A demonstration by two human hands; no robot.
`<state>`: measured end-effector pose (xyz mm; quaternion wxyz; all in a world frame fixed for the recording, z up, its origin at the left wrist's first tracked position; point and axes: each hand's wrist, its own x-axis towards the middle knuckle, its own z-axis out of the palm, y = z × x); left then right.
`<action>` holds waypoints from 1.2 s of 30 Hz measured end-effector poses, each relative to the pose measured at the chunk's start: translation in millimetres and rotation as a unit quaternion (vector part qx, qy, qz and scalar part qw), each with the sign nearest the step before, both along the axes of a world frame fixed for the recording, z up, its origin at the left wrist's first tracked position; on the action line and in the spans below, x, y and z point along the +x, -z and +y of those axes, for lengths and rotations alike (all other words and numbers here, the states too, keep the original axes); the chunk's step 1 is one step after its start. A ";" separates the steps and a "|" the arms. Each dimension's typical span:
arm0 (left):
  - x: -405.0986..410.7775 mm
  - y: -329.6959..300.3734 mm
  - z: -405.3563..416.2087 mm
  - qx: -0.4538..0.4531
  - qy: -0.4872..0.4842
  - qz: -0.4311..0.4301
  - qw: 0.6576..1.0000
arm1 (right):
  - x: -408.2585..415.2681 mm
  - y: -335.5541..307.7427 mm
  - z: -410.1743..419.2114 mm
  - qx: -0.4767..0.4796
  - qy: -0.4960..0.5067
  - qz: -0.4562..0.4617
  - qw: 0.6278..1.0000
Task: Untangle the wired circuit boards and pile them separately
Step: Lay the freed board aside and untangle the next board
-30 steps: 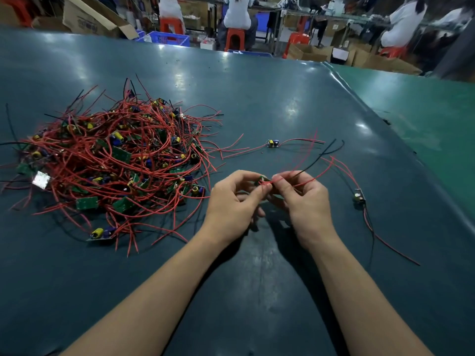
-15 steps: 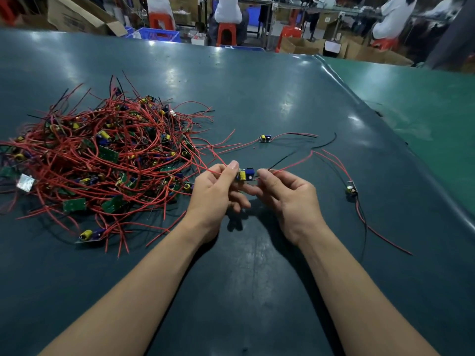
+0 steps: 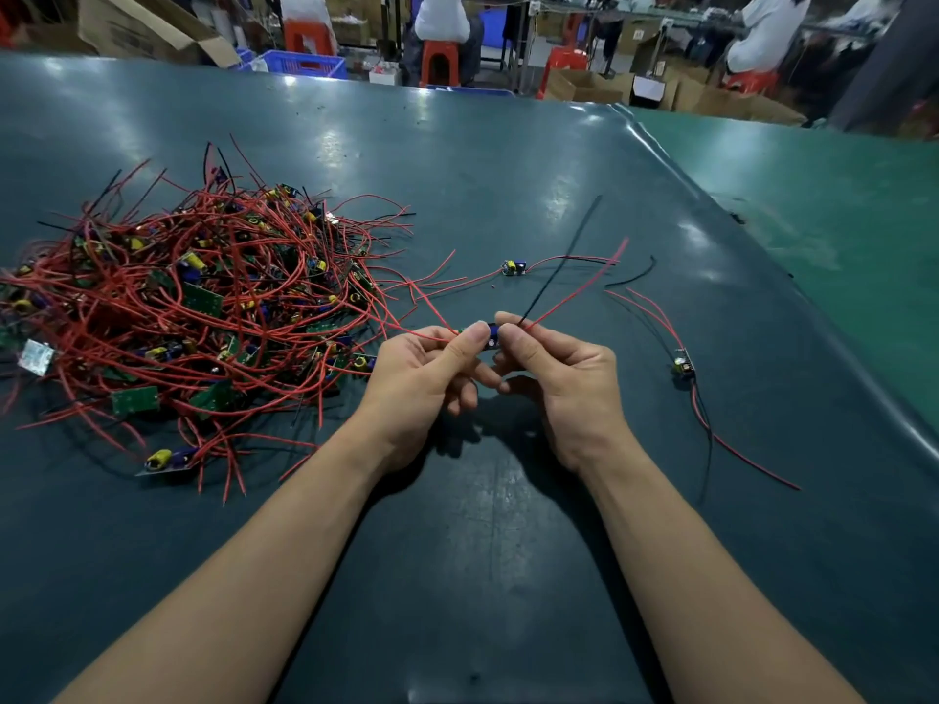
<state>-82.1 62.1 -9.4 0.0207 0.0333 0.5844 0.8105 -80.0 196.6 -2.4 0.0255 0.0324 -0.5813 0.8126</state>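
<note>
Fingers of both hands pinching board over dark mat; tangle lying left, stools standing behind.

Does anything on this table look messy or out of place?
Yes: the big tangled heap of red-wired circuit boards at left is knotted together. Two freed boards lie apart, wires sprawled, not piled. Both hands pinch another board.
</note>
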 end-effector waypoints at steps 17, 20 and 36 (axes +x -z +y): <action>6.5 -2.2 4.2 0.015 -0.039 0.008 0.999 | -24.5 -0.4 32.2 -0.070 0.302 -0.025 0.951; 6.0 -2.1 3.6 0.017 -0.069 0.023 0.997 | -23.2 -2.2 31.6 -0.101 0.201 -0.066 0.972; 7.5 -1.2 3.5 0.009 -0.070 0.045 0.997 | -24.6 -3.3 40.8 -0.111 0.201 -0.079 0.970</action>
